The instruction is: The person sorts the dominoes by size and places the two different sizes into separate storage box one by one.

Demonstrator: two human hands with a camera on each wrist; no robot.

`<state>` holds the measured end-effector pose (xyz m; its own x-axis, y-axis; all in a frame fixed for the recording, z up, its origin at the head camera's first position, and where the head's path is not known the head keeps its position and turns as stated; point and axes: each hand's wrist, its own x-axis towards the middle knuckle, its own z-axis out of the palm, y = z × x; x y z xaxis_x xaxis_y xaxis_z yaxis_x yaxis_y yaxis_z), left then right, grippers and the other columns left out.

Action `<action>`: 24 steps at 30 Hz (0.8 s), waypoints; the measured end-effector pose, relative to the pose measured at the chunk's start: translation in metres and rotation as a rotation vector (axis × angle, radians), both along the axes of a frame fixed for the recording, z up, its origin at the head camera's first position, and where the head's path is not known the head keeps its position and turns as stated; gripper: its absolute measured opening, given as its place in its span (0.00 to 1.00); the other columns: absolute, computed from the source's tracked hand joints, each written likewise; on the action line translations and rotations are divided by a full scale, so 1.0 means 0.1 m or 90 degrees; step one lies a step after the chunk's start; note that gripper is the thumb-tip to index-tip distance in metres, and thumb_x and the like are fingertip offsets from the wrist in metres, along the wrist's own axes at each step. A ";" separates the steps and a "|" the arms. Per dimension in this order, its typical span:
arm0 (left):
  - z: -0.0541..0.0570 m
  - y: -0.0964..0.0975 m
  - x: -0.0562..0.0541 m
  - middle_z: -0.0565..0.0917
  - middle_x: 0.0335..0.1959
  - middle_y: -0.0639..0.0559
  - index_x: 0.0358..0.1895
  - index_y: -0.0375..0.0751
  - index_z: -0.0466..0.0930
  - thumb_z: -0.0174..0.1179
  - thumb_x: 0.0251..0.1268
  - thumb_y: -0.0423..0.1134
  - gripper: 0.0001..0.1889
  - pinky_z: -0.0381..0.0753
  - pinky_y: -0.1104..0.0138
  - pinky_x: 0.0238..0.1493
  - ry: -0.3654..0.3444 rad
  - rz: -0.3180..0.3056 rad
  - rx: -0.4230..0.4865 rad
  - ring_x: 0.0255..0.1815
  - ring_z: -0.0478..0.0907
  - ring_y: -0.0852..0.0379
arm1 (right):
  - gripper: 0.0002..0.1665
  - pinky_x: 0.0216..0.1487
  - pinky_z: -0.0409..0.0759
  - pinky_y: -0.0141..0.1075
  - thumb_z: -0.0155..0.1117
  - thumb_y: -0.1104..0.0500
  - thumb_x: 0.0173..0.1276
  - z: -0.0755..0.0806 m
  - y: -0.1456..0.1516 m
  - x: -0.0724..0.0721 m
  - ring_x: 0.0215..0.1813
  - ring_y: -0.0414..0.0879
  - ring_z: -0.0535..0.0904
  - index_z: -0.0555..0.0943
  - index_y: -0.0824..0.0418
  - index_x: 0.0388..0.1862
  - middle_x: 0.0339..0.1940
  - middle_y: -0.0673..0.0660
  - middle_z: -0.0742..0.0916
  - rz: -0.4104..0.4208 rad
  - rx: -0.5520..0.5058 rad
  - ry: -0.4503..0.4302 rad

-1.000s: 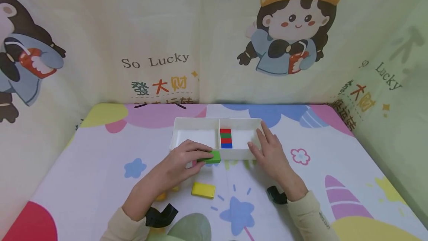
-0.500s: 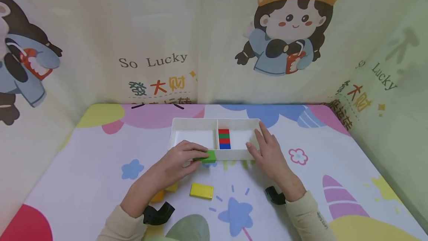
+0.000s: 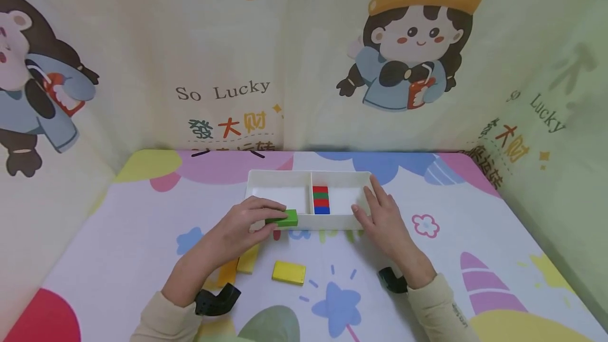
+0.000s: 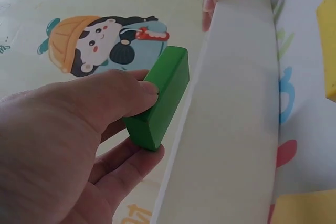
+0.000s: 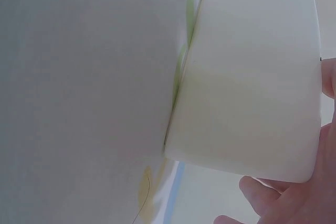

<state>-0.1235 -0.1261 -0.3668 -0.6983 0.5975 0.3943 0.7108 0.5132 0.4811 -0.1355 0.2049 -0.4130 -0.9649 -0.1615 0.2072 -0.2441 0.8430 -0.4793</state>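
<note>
In my left hand [image 3: 242, 226] is a green rectangular block [image 4: 167, 98], pinched between thumb and fingers. The block overlaps the front wall of a white two-compartment box [image 3: 339, 221] in the head view, near its left compartment. My right hand [image 3: 387, 220] holds the right end of that box, its thumb by the front rim and its fingers at the end wall. Against the divider in the right compartment lies a row of coloured blocks [image 3: 321, 199], striped red, green, red and blue from back to front.
A yellow block [image 3: 288, 273] lies on the patterned tablecloth in front of the box. Left of it are a paler yellow block [image 3: 247, 259] and an orange block [image 3: 227, 274], partly behind the left forearm. A printed curtain [image 3: 313, 67] rises behind the table.
My left hand has shifted left along the front of the box with the green block, uncovering more of the yellow and orange blocks. The right hand stays at the box's right end.
</note>
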 end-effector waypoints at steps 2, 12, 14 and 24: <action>0.01 0.01 -0.02 0.84 0.55 0.54 0.51 0.44 0.87 0.70 0.58 0.29 0.17 0.84 0.64 0.53 0.005 -0.005 0.007 0.57 0.79 0.55 | 0.40 0.78 0.46 0.63 0.53 0.48 0.76 -0.01 0.01 0.00 0.80 0.67 0.51 0.60 0.75 0.74 0.82 0.66 0.52 0.000 0.001 0.003; 0.06 0.07 -0.14 0.83 0.59 0.48 0.56 0.43 0.84 0.66 0.62 0.30 0.18 0.82 0.58 0.58 -0.031 0.007 -0.011 0.62 0.77 0.47 | 0.40 0.78 0.47 0.63 0.54 0.48 0.75 -0.03 0.01 0.00 0.79 0.67 0.53 0.61 0.75 0.73 0.82 0.67 0.53 0.002 -0.004 0.011; 0.06 0.09 -0.18 0.83 0.58 0.47 0.56 0.43 0.84 0.66 0.62 0.29 0.18 0.82 0.57 0.58 -0.030 0.008 -0.018 0.63 0.77 0.47 | 0.40 0.78 0.47 0.63 0.54 0.48 0.75 -0.03 0.01 0.00 0.79 0.67 0.53 0.61 0.75 0.74 0.82 0.66 0.53 0.001 -0.008 0.014; 0.06 0.18 -0.43 0.85 0.54 0.47 0.54 0.41 0.85 0.63 0.65 0.29 0.15 0.80 0.53 0.61 -0.109 -0.007 -0.060 0.59 0.79 0.47 | 0.40 0.77 0.48 0.63 0.55 0.48 0.75 -0.03 0.00 0.00 0.79 0.66 0.52 0.61 0.74 0.74 0.82 0.66 0.53 -0.003 -0.005 0.015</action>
